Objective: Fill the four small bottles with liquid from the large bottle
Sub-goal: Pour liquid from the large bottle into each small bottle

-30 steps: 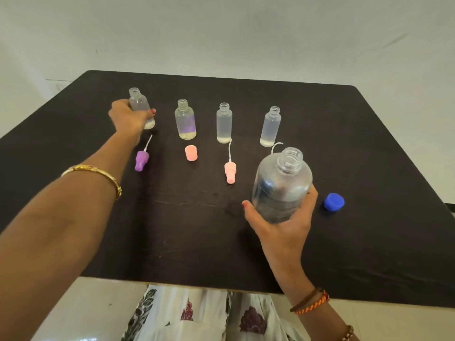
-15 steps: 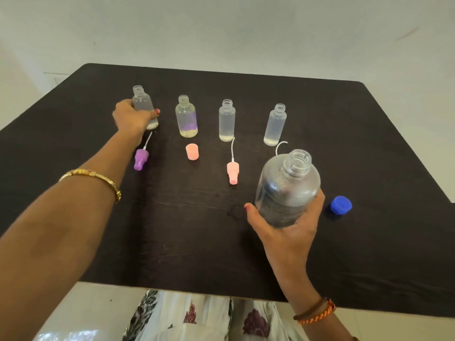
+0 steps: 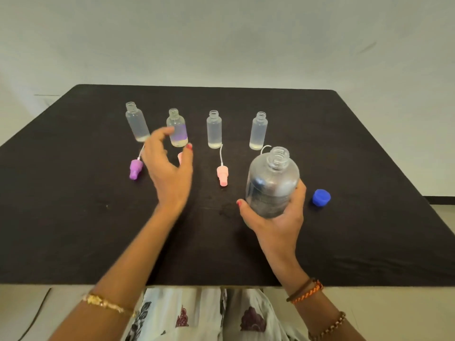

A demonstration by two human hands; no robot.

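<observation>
Head view: four small bottles (image 3: 214,129) of clear, round plastic stand uncapped in a row on a matte black table (image 3: 73,217), before a plain pale wall (image 3: 221,33). Right hand (image 3: 275,217) grips the large bottle (image 3: 272,183), transparent and open-necked, fingers wrapped round its lower body. Left hand (image 3: 170,168), blurred, hovers with loose fingers spread, holding nothing, just short of the second bottle.

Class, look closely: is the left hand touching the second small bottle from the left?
Cannot tell. In the head view the blurred left hand overlaps the second small bottle, so neither contact nor a gap shows.
</observation>
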